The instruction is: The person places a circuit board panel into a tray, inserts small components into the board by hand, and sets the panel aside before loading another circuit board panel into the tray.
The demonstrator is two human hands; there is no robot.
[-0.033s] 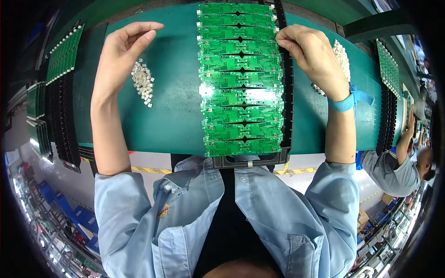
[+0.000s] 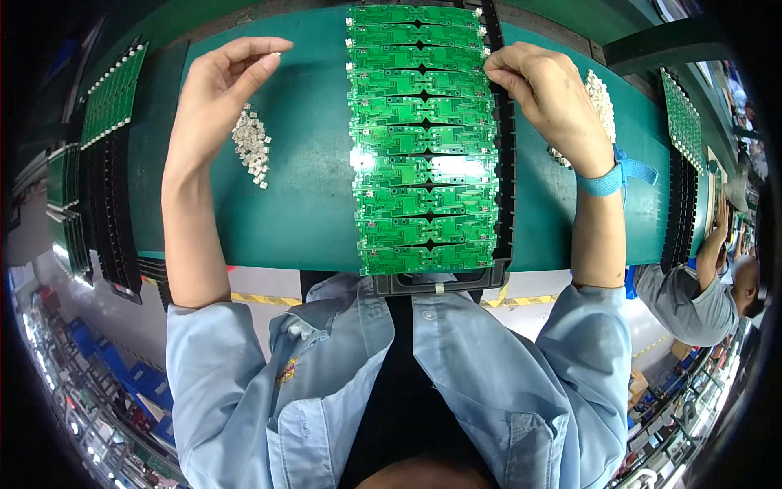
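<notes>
Shifted slightly right, the left hand (image 2: 217,80), its pinch unclear, hovers left of the green circuit boards (image 2: 423,110), the right hand (image 2: 546,88), fingertips pressed together, at their far right edge.

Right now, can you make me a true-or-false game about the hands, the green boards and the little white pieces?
1. The right hand is at the right edge of the green boards. True.
2. The left hand is touching the green boards. False: it is apart from them, to their left.
3. White pieces lie in a pile left of the boards. True.
4. The blue band is on the left wrist. False: it is on the right wrist.
</notes>
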